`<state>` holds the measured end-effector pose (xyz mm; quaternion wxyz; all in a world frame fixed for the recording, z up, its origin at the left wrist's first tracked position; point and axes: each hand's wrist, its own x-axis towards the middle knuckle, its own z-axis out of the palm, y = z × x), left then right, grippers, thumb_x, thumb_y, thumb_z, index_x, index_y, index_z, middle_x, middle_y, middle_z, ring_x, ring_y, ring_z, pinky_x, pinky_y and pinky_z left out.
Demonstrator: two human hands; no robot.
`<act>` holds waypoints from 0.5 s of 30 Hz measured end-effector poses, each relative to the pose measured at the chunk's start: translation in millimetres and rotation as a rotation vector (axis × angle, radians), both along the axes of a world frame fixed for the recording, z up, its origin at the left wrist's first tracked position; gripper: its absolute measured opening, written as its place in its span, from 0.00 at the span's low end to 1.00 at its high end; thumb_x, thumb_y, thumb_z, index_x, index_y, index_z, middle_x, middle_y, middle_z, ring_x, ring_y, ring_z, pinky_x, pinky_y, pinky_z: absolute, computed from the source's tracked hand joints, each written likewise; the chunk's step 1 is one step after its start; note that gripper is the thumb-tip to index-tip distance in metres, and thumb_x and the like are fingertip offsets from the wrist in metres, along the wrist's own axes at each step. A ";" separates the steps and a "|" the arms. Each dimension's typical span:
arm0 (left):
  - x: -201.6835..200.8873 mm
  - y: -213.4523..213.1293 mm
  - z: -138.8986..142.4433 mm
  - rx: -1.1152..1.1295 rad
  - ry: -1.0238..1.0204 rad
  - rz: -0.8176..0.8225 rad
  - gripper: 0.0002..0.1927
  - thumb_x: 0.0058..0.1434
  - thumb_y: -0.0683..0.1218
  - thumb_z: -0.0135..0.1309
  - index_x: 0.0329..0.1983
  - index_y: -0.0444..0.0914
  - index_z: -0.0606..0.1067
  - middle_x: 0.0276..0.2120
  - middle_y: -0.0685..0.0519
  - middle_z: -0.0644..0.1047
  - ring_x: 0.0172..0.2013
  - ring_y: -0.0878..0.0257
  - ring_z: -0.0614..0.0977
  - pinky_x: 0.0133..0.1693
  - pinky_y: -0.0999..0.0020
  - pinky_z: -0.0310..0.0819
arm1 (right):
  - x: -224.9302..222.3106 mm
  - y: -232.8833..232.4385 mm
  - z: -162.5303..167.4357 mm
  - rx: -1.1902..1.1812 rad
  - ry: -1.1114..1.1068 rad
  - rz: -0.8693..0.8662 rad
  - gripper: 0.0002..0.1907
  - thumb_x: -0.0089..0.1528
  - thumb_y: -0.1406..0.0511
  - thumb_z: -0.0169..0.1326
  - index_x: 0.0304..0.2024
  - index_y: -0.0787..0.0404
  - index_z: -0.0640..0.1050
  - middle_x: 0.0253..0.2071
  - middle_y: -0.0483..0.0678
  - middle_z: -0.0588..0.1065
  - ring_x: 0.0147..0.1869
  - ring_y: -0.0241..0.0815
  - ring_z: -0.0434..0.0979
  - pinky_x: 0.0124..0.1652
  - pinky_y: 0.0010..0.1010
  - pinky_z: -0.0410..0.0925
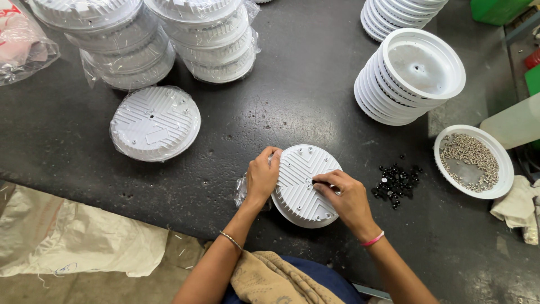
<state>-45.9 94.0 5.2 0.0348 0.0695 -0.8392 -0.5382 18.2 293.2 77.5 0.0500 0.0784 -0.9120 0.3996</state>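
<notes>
- One white ribbed disc (pixel 304 183) near the bench's (pixel 292 95) front edge, tilted; left hand (pixel 262 175) grips its left rim, right hand (pixel 346 197) pinches something small at its centre (too small to tell).
- One wrapped disc (pixel 155 123) lying flat, left of centre.
- Two bagged disc stacks (pixel 169 39) at the far left.
- Two stacks of white housings (pixel 413 73) at the far right.
- One white dish (pixel 474 161) at the right edge holds silvery screws (pixel 469 157); loose black beads (pixel 396 181) lie beside it.

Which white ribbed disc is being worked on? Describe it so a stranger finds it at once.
Start at the dark worktable, near its front edge. There both hands, left hand and right hand, hold a white ribbed disc. Unlike the bagged disc lying to its left, it is unwrapped and tilted up off the table.
</notes>
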 end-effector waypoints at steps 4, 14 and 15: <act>-0.1 0.1 -0.2 -0.006 0.011 0.000 0.16 0.68 0.55 0.48 0.44 0.41 0.80 0.31 0.41 0.83 0.36 0.40 0.84 0.38 0.51 0.77 | -0.7 -0.3 0.0 0.003 -0.008 -0.017 0.11 0.56 0.64 0.64 0.42 0.58 0.85 0.39 0.47 0.82 0.35 0.41 0.84 0.37 0.30 0.74; -0.8 -0.7 0.6 -0.011 -0.002 -0.007 0.16 0.68 0.55 0.47 0.44 0.41 0.80 0.32 0.41 0.83 0.37 0.40 0.84 0.38 0.50 0.77 | -0.6 0.0 2.3 0.044 -0.004 -0.001 0.12 0.58 0.64 0.63 0.43 0.58 0.84 0.40 0.48 0.82 0.36 0.42 0.84 0.37 0.31 0.75; -0.9 -0.9 0.6 -0.011 0.007 -0.005 0.16 0.68 0.55 0.47 0.44 0.41 0.80 0.32 0.40 0.83 0.37 0.40 0.84 0.38 0.50 0.77 | 1.2 0.3 2.4 0.040 0.035 0.011 0.12 0.58 0.64 0.62 0.45 0.58 0.84 0.42 0.48 0.82 0.37 0.42 0.84 0.38 0.31 0.75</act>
